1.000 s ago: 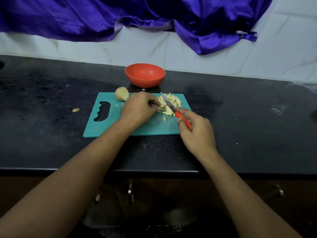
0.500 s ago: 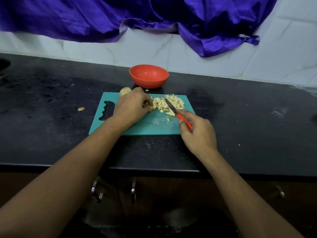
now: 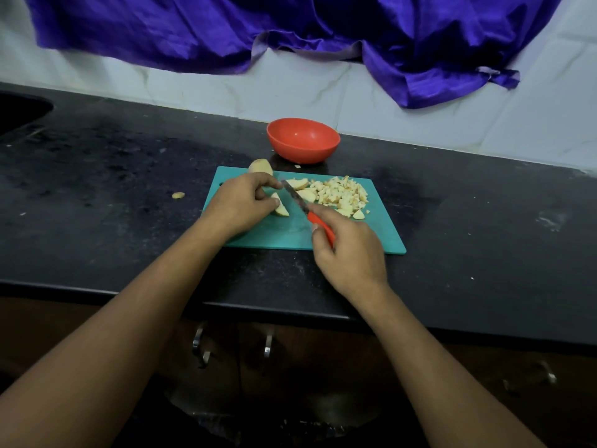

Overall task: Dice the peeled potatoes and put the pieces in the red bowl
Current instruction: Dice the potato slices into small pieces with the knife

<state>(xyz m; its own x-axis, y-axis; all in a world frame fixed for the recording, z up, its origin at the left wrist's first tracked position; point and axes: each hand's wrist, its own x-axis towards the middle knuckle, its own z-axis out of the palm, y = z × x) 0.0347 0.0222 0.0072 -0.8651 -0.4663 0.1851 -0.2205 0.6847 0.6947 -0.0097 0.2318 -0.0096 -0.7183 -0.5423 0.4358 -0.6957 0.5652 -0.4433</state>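
We see a pale yellow potato wedge [image 3: 280, 206] on the teal cutting board [image 3: 371, 234]. Its long axis runs from far left to near right. The left hand [image 3: 240, 202] pinches it with curled fingers. The right hand [image 3: 347, 253] grips the red handle of the knife [image 3: 295, 200]. The blade points away and to the left, and it seems to lie just beside the wedge. The diced pieces [image 3: 342, 195] are heaped on the board's far right. The red bowl [image 3: 303, 140] stands behind the board on the black desk [image 3: 129, 176].
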